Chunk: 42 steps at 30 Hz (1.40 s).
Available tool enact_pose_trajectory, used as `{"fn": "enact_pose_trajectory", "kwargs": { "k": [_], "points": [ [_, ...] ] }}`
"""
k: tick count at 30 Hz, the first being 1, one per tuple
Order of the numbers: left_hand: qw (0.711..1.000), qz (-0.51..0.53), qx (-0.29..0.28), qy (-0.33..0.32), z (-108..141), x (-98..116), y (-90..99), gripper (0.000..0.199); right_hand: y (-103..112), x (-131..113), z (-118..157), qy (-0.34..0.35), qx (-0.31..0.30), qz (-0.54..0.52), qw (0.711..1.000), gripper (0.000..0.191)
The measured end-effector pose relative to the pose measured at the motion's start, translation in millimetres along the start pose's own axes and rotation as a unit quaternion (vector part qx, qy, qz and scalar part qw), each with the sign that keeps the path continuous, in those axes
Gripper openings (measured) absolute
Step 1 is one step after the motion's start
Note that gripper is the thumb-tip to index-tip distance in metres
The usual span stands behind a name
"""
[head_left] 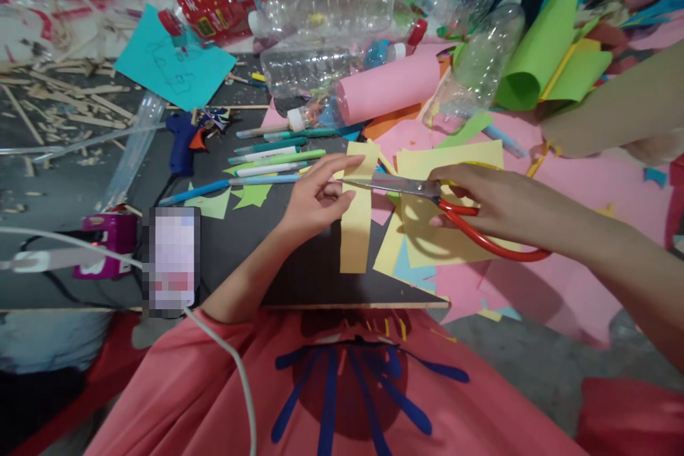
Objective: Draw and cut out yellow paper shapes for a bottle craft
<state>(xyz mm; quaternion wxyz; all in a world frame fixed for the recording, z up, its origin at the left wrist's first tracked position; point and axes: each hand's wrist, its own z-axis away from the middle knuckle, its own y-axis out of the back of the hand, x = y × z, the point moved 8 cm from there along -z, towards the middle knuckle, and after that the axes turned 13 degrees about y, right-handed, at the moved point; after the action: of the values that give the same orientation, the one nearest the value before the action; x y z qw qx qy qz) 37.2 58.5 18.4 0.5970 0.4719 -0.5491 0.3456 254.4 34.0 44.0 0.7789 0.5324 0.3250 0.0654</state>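
Note:
Between the thumb and fingers of my left hand point(318, 199) is a strip of yellow paper point(355, 246), held upright over the dark table. My right hand point(481, 192) grips a pair of scissors point(409, 187) with red handles. The blades point left and reach across the strip at about its upper third, close to my left fingertips. Whether the blades are parted is hard to make out. Under the scissors lies a larger yellow sheet point(454, 157), on top of pink paper point(561, 228) and blue scraps.
Several markers point(278, 157) lie left of the strip, with a blue glue gun point(182, 142) beyond. A phone point(174, 256) with a white cable sits near the front edge. Plastic bottles point(325, 7), a pink paper roll point(392, 87) and green paper point(542, 50) crowd the back. Another person's arm point(620, 103) enters at right.

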Motion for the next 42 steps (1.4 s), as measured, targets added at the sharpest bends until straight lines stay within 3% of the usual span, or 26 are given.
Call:
{"fn": "enact_pose_trajectory", "kwargs": {
  "k": [13, 29, 38, 42],
  "points": [
    [1.000, -0.006, 0.012, 0.015, -1, 0, 2.5, 0.034, -1, 0, -4, 0.037, 0.010, -0.020, 0.999, 0.049],
    [1.000, -0.008, -0.014, 0.016, -5, -9, -2.0, 0.035, -9, 13, 1, 0.042, 0.029, 0.003, 0.999, 0.051],
    [1.000, -0.016, 0.011, 0.015, -6, -12, 8.3, 0.037, -8, 8, 13, -0.024, -0.018, -0.023, 0.999, 0.051],
    [0.997, -0.040, 0.058, 0.010, -9, -13, 19.0, 0.039, 1, 19, 23, -0.087, 0.026, -0.016, 0.996, 0.042]
  ]
}}
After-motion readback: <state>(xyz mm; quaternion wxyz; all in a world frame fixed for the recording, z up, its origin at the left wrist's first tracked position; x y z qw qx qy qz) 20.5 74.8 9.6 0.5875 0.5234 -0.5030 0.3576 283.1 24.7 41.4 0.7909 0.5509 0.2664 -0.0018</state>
